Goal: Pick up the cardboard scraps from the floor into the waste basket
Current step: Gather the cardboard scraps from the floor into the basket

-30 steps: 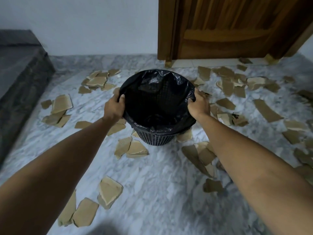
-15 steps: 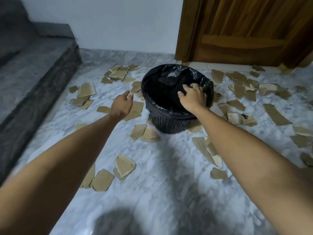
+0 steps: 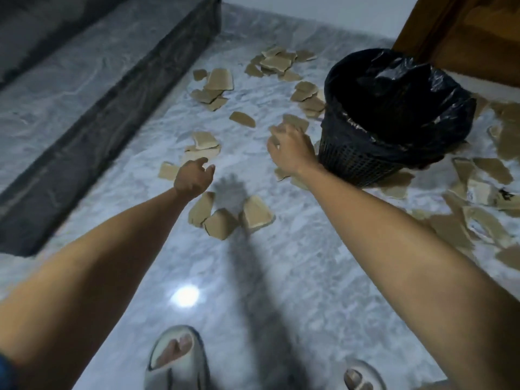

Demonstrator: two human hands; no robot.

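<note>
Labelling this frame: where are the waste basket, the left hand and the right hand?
waste basket (image 3: 363, 161), head view, bare mesh wall.
left hand (image 3: 192, 178), head view, back of hand.
right hand (image 3: 291, 149), head view, back of hand.

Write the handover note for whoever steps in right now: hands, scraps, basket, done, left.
Left hand: empty, fingers loosely curled, above the scraps by the step.
Right hand: empty as far as the blur shows, reaching down left of the waste basket.
Basket stands upright by the door, black liner in; no scraps visible inside.
Cardboard scraps lie all around on the marble floor, on both sides of the basket.
Done: nothing collected yet.
Left: all of the picking up.
</note>
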